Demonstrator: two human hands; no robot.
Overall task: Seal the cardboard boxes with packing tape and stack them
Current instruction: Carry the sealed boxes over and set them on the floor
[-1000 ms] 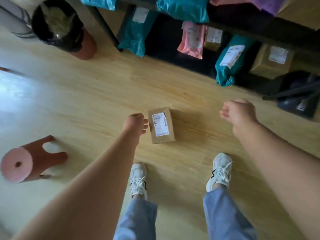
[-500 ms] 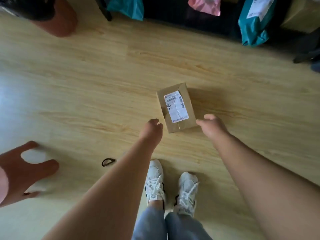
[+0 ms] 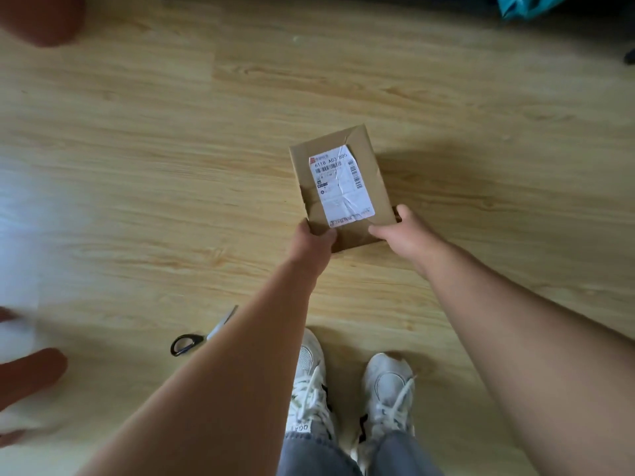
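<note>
Now, at the bottom centre of the frame: two white lace-up shoes (image 3: 309, 383) side by side under blue jeans (image 3: 309, 455), on a pale wooden floor (image 3: 137, 166). At lower left, black-handled scissors (image 3: 202, 333) lying flat, blades partly hidden behind the left forearm. Up the middle, two bare forearms reaching forward and drawing together.

Half a second ago: both hands short of the box, curled on nothing, one to either side of its near end. Now closed on it.

Left hand (image 3: 314, 240) at the near left corner, thumb pressed flat on the top face, other fingers tucked out of sight below the edge. Right hand (image 3: 400, 231) at the near right corner, thumb laid on top, fingers curled round the right side.

Cardboard box (image 3: 372, 180) at the centre of the frame, long side running away and slightly left, a creased white shipping label (image 3: 338, 190) across its top. In much the same spot on the floor as before; lifted yet or not, cannot tell.

Probably the start of a pick-up, towards taping or stacking. No tape roll in view; top seam sealed or not, impossible to say.

Farther off, at the left edge, a blurred reddish-brown stool leg (image 3: 31, 376). In the upper left corner, another blurred reddish shape (image 3: 41, 18). In the upper right corner, a scrap of teal bag (image 3: 525, 5) against darkness.
</note>
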